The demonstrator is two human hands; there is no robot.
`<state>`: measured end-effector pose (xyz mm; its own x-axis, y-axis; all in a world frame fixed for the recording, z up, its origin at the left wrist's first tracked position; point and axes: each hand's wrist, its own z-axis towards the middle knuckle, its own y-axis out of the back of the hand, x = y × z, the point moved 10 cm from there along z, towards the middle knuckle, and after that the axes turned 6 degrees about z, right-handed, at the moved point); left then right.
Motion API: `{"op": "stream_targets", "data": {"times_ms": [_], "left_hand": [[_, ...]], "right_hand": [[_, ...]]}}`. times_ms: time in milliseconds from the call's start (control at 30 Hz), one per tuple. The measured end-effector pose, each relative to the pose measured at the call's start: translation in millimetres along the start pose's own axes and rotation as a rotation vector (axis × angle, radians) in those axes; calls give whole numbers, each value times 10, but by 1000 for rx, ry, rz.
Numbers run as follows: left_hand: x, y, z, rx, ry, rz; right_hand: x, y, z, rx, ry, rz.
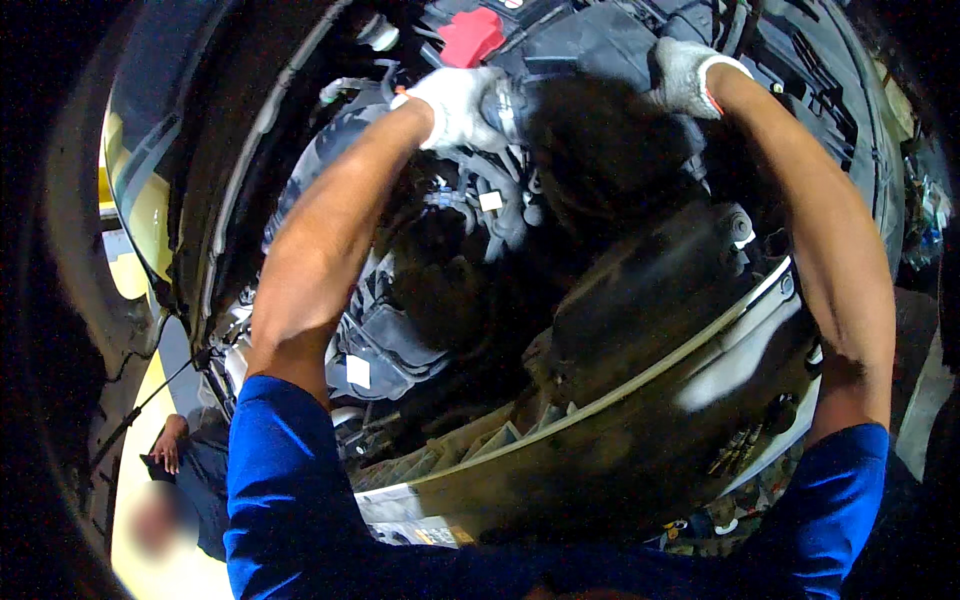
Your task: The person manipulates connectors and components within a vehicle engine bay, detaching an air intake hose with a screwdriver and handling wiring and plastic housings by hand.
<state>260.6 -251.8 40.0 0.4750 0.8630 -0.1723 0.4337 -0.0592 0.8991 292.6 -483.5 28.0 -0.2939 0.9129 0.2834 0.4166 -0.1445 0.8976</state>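
Note:
Both my hands wear white knit gloves, inside the open engine bay of a car. My left hand is closed around a grey, rounded fitting on the left side of a large black component. Over at that component's upper right, my right hand has its fingers curled down; what they grip is hidden. Below my left hand are hoses and connectors with a white label among them. A red plastic cover sits just above it.
The car's front edge curves below my arms. A prop rod and raised bonnet are at left. Another person, in dark clothing, is at lower left, one hand visible. Assorted small items lie beyond the car at right.

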Motion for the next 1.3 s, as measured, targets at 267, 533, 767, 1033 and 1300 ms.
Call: {"op": "stream_targets", "data": {"times_ms": [267, 533, 767, 1033, 1300], "left_hand": [[80, 40, -119, -8, 96, 257], [159, 72, -229, 94, 283, 374], [134, 65, -10, 69, 74, 264], [205, 94, -7, 182, 176, 386], [295, -194, -255, 116, 400, 522]], "right_hand": [[-25, -82, 11, -23, -6, 74], [-12, 29, -140, -44, -21, 91], [59, 45, -167, 9, -48, 96], [102, 135, 29, 40, -15, 39], [210, 14, -46, 38, -9, 36]]}}
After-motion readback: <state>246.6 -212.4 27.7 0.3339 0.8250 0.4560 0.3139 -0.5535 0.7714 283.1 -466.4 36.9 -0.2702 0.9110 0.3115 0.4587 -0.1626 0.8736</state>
